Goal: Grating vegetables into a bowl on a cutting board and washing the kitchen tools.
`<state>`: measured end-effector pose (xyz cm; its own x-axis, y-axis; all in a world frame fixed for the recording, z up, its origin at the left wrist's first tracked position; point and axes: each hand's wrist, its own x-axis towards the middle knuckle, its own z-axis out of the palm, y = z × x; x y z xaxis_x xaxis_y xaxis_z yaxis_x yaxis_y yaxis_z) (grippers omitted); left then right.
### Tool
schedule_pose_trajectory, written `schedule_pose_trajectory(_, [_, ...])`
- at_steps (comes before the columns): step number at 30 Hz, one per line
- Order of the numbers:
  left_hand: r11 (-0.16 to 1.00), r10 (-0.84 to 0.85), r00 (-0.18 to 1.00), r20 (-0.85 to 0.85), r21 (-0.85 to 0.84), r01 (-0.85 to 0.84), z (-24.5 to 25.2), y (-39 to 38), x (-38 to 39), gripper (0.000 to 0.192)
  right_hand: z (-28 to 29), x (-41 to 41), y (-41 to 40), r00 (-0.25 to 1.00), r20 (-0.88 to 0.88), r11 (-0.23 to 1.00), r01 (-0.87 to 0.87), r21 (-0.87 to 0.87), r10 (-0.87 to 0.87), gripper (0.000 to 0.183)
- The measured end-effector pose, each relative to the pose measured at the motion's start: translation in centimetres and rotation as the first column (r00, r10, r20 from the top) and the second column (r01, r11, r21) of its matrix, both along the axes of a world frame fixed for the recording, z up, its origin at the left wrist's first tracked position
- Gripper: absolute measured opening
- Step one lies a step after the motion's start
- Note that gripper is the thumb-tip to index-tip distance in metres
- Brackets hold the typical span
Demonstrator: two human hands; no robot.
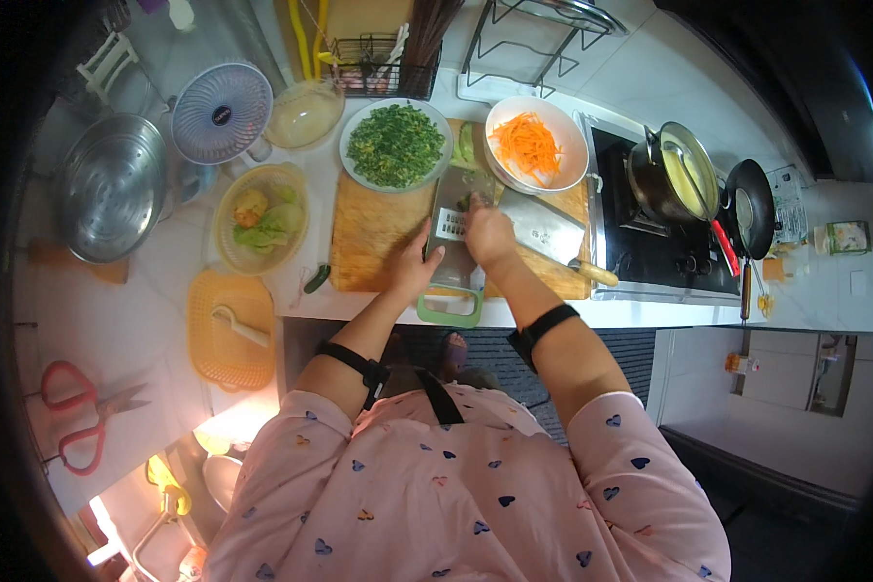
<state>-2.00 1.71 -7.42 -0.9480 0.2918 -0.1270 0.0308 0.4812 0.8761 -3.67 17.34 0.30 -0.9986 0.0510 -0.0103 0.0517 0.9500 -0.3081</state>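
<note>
A flat metal grater [457,270] with a green handle [449,307] lies over the wooden cutting board [375,240], its handle towards me. My left hand [415,263] grips the grater's left edge. Over the grating holes, my right hand [490,231] presses a small dark green vegetable piece [465,202], mostly hidden by the fingers. Pale green shreds [467,145] lie on the board beyond the grater's far end. Right of the grater rests a cleaver [542,227] with a wooden handle. Behind the board are a plate of chopped greens [393,145] and a bowl of carrot shreds [527,145].
A stove [629,251] to the right carries a pot [673,171] and a dark pan [749,196]. Leftward are a yellow basket [225,254] of vegetables, an orange basket [204,356] with a peeler [240,325], red-handled scissors [102,411] and a cucumber end [317,278].
</note>
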Motion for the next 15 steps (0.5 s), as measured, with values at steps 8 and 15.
schedule_pose_trajectory(8, [0.997,0.032,0.997,0.07,0.064,-0.036,-0.5,-0.2,0.2,0.061,1.0,4.8,0.7,0.989,-0.123,0.959,-0.108,-0.264,0.077,0.033])
schedule_pose_trajectory(15, [1.0,-0.007,0.991,0.135,0.029,0.003,0.5,0.0,0.1,0.059,-0.1,8.0,-0.5,0.967,-0.076,0.97,-0.242,0.005,0.242,0.045])
